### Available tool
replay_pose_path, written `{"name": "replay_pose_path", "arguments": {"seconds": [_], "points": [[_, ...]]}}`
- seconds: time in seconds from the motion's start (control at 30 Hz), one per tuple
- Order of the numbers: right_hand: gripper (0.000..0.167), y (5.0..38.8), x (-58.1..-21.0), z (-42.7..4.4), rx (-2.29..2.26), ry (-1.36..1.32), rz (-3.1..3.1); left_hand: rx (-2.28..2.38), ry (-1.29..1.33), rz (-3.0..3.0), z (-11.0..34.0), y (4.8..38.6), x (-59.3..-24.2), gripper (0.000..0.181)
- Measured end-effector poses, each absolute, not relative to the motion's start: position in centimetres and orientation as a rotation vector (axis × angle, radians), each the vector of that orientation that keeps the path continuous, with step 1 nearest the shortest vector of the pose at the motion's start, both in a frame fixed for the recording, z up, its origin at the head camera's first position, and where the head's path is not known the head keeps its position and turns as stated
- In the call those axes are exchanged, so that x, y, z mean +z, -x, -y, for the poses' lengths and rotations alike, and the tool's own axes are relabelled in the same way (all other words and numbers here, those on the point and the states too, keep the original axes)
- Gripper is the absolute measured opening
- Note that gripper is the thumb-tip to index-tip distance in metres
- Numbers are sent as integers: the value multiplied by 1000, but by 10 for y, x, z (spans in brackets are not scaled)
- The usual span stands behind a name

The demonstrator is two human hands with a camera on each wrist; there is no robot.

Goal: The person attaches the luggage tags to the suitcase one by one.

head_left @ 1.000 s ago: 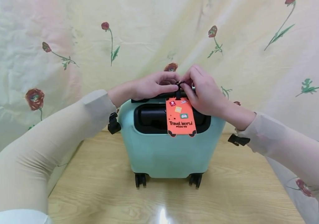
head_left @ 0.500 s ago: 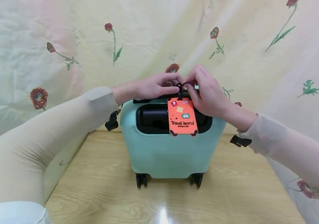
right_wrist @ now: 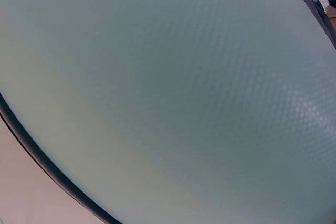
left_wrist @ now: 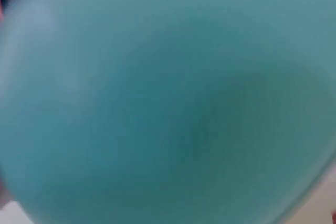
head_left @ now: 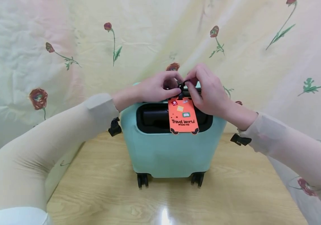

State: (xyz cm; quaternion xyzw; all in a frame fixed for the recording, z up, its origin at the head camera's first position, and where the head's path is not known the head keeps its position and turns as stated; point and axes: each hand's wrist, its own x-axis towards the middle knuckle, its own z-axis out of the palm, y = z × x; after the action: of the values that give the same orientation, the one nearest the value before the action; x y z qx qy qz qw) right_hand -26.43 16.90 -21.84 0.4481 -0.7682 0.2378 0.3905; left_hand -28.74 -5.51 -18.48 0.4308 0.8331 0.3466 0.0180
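A mint-green suitcase [head_left: 171,153] stands upright, its black handle recess [head_left: 153,118] facing the camera. Over that recess hangs an orange luggage tag [head_left: 182,117] on a black strap [head_left: 180,89] at the top handle. The left hand [head_left: 157,87] pinches the strap at its buckle between thumb and fingers. Just to the right, the right hand [head_left: 209,90] pinches the strap's thin end. Fingers partly cover the buckle. Both wrist views are mostly filled by the suitcase's shell [left_wrist: 157,103], [right_wrist: 168,98].
The suitcase's black wheels [head_left: 142,180] rest on a light wooden table [head_left: 115,200]. A flower-patterned cloth [head_left: 149,37] hangs behind and at both sides. Black buckled straps [head_left: 114,126] dangle beneath both sleeves.
The right hand has drawn the strap's end slightly up and to the right, away from the left fingers. The left hand has arched a little higher, and the tag has risen slightly.
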Motion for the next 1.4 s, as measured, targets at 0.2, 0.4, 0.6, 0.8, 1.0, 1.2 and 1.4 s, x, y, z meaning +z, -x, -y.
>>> {"name": "replay_pose_path", "arguments": {"seconds": [0.2,0.4,0.6,0.8,1.0,1.2,1.4], "points": [[21,268,-214,-167,694,-1151,1923,1161,-1231,-2918,57,255,-193,40],[21,268,-208,-168,731,-1123,1971,1308,-1189,-2933,54,253,-204,37],[19,267,-209,-168,700,-1047,2081,1352,-1148,-2787,60,268,-197,32],[19,267,-214,-171,771,-1115,2057,1333,-988,-2666,62,273,-190,33],[28,268,-209,-173,771,-1147,2039,1318,-1016,-2656,59,275,-190,36],[21,270,-209,-176,708,-1170,2003,1389,-1014,-2599,58,276,-191,33],[31,270,-210,-173,709,-1198,1880,1373,-983,-2605,58,276,-193,39]]}}
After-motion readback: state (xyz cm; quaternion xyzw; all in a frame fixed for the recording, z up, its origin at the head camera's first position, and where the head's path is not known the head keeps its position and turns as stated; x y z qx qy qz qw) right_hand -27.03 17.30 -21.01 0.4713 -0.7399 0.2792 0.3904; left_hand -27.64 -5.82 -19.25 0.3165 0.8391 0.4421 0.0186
